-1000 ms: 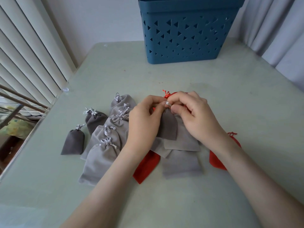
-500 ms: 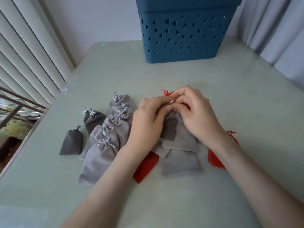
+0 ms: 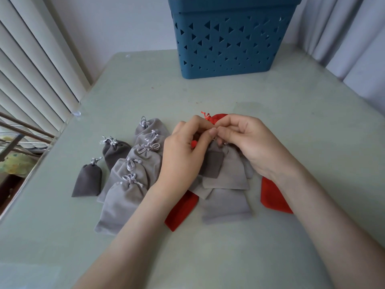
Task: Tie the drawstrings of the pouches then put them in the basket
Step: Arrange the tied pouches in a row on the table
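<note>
My left hand (image 3: 183, 151) and my right hand (image 3: 250, 142) meet over a small dark grey pouch (image 3: 212, 163) and pinch its drawstrings at the top; the strings are mostly hidden by my fingers. The pouch lies on a pile of untied light grey pouches (image 3: 226, 203) and red pouches (image 3: 181, 211). To the left lie several tied grey pouches (image 3: 123, 197) with knotted white strings. The blue basket (image 3: 227, 38) stands at the far end of the table.
The pale green table (image 3: 312, 122) has its left edge beside window blinds (image 3: 31, 69). Curtains (image 3: 343, 28) hang at the back right. A small dark tied pouch (image 3: 88, 180) lies apart at the far left of the group.
Both hands keep working the drawstrings of the dark grey pouch with small finger shifts. The pouch has stayed on the pile.
</note>
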### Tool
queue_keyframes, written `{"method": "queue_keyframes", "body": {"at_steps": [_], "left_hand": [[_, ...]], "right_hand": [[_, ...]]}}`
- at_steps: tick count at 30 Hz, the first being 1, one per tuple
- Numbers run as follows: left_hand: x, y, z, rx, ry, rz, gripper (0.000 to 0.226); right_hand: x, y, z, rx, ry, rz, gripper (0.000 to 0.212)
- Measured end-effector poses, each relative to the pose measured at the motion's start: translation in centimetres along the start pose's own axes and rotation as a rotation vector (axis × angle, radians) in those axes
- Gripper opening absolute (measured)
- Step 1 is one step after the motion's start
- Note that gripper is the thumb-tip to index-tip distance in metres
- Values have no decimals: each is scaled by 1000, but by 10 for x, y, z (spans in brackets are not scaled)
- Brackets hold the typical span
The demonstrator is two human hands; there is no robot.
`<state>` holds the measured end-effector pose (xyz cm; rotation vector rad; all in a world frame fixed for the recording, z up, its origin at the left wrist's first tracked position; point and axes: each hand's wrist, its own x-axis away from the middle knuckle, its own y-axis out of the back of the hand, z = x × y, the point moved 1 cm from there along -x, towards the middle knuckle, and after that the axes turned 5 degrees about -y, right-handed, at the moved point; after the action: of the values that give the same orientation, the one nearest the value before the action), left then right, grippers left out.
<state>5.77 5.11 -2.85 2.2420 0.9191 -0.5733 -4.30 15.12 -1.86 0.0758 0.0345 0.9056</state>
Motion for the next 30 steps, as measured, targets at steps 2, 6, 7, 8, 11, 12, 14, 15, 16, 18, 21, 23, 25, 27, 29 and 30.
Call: {"method": "queue_keyframes", "body": {"at_steps": [2,6,7,8,11,12,14,15,16,18,21,23,25,27,29,30], "left_hand": [[0,0,0,12,20,-4,8],[0,0,1,93,112,-14,16],[0,0,1,136,148,-19,16],[0,-1,0,177,180,-19,16],[0,-1,-1,194,210,2,19],[-1,0,-1,188,215,9,19],[-2,0,-1,220,248,9,16],[-3,0,-1,259,278,8,15],[-3,1,-2,305,316,11,14],[-4,2,-2,404,400,33,12],[-5,3,0,496,482,74,11],[-4,3,1,524,516,86,12],[-4,2,1,556,552,100,12],[-5,1,0,646,605,117,11],[-6,1,-1,793,697,134,11],[-7,2,-1,862,749,148,11]], "right_hand": [[0,0,1,5,13,2,14],[1,0,2,48,31,-9,10],[1,0,2,57,34,-18,10],[1,0,2,67,37,-33,11],[2,-2,1,67,53,-78,11],[2,-3,0,62,66,-93,10],[2,-4,-1,92,105,-135,11],[2,-4,-1,139,132,-160,11],[2,-5,0,210,166,-187,11],[3,-5,1,374,244,-242,9],[3,-6,0,459,301,-277,11],[2,-6,-1,462,298,-290,13],[1,-5,-1,487,319,-308,12],[2,-6,1,538,373,-328,9],[4,-7,5,589,454,-337,7],[4,-7,6,607,499,-340,8]]}}
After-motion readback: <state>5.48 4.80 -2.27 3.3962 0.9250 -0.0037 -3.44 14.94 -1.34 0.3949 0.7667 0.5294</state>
